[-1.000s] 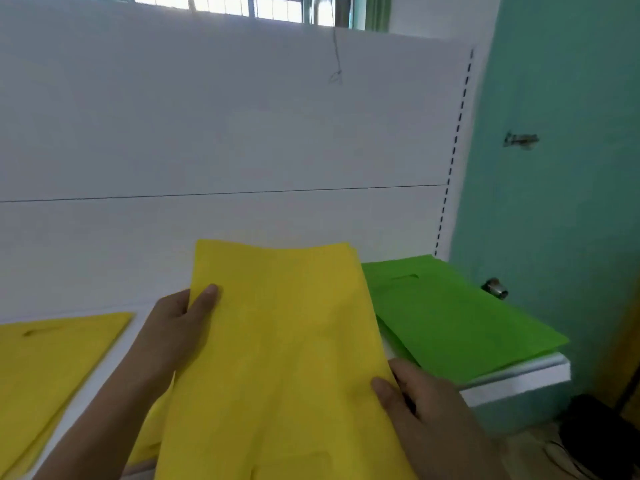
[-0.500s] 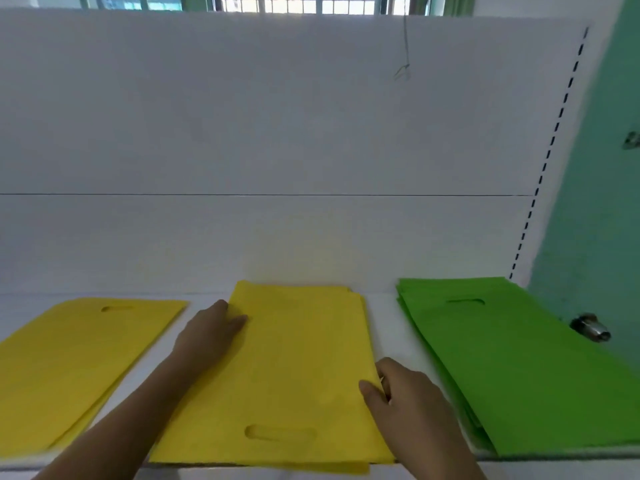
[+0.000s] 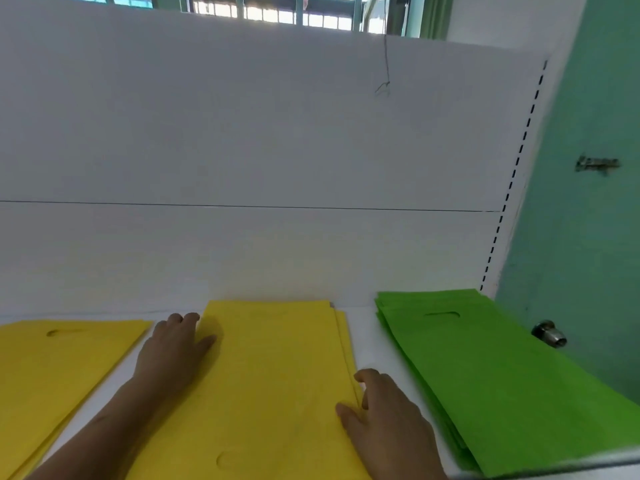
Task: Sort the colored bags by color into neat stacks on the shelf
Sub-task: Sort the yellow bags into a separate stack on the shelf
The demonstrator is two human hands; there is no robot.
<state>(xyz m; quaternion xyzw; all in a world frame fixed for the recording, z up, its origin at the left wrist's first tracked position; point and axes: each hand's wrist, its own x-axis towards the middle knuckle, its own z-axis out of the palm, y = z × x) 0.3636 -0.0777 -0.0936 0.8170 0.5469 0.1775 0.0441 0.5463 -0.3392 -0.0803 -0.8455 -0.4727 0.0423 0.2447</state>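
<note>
Three piles of flat bags lie on the white shelf (image 3: 367, 341). A yellow stack (image 3: 277, 375) is in the middle, a second yellow stack (image 3: 59, 368) lies at the left, and a green stack (image 3: 485, 375) at the right. My left hand (image 3: 173, 348) rests against the left edge of the middle yellow stack, its thumb lying on top. My right hand (image 3: 384, 417) pinches that stack's right edge, thumb on top and fingers curled at the side. The top yellow bag lies flat, its handle cut-out near me.
A white back panel (image 3: 277, 150) rises behind the shelf. A slotted upright (image 3: 512, 181) marks its right end. Beyond it is a green wall (image 3: 588, 237) with a metal knob (image 3: 550, 334) close to the green stack. Narrow strips of bare shelf separate the piles.
The yellow bag I held up in both hands has come down flat onto the middle yellow stack. My left hand slid to its left edge; my view shifted left.
</note>
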